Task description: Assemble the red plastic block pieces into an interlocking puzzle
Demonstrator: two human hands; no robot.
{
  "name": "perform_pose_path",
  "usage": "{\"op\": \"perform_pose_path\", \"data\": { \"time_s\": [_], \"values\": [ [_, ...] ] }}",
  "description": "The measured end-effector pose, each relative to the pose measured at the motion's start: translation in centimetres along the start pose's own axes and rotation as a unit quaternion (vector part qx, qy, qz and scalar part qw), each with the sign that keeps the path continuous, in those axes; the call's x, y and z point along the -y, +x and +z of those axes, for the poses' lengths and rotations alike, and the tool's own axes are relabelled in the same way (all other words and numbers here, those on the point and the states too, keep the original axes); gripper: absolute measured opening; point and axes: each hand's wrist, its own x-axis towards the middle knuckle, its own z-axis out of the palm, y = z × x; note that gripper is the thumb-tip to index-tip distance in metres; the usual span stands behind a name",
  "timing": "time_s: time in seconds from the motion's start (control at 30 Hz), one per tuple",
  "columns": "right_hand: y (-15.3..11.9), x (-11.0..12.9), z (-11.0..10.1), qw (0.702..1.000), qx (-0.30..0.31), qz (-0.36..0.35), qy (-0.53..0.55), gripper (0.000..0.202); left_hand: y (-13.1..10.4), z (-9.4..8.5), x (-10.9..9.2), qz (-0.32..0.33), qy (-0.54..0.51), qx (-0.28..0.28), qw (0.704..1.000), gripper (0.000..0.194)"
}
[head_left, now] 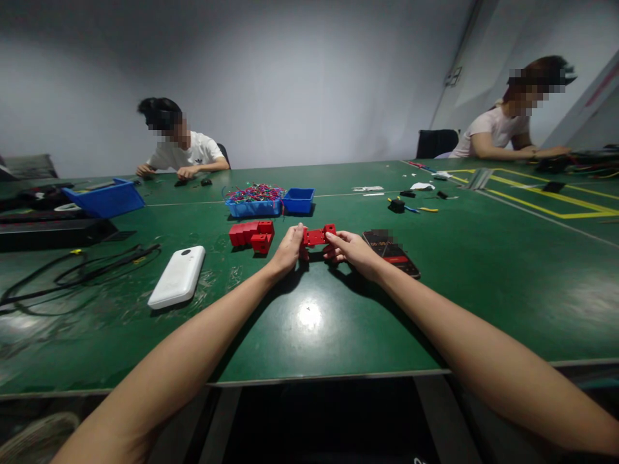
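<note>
Just above the green table (pixel 377 328), both my hands grip a red blocky plastic part (pixel 316 238). My left hand (pixel 289 250) is closed on its left end, thumb on top. At the right end, the thumb of my right hand (pixel 355 252) presses on the part, fingers curled beneath it. Small holes show in its raised right end; its underside is hidden. Left of my left hand lies a cluster of similar red blocks (pixel 246 234). A phone (pixel 394 254) with a lit screen rests beside my right hand.
Beyond my hands stand a blue bin of colourful wires (pixel 255 207) and a smaller blue bin (pixel 298 201). A white power bank (pixel 178 277) and black cables (pixel 97 274) lie left. Pliers-like handles (pixel 428 209) lie right. Two people sit across the table.
</note>
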Motion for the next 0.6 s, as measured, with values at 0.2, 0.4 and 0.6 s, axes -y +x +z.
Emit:
{"op": "perform_pose_path", "data": {
  "time_s": [0.2,0.4,0.6],
  "values": [
    [-0.36,-0.04,-0.01,0.999,0.009,-0.024,-0.037,0.029,-0.58,0.07,0.45,0.083,0.115,-0.030,0.989,0.053],
    [-0.40,-0.39,-0.08,0.996,0.010,-0.058,-0.070,0.043,-0.71,0.10,0.68,0.145,0.196,-0.049,0.969,0.061],
    [-0.43,-0.27,0.01,0.995,-0.004,-0.062,-0.083,0.045,-0.37,0.22,0.64,0.098,0.212,-0.091,0.968,0.047]
  ]
}}
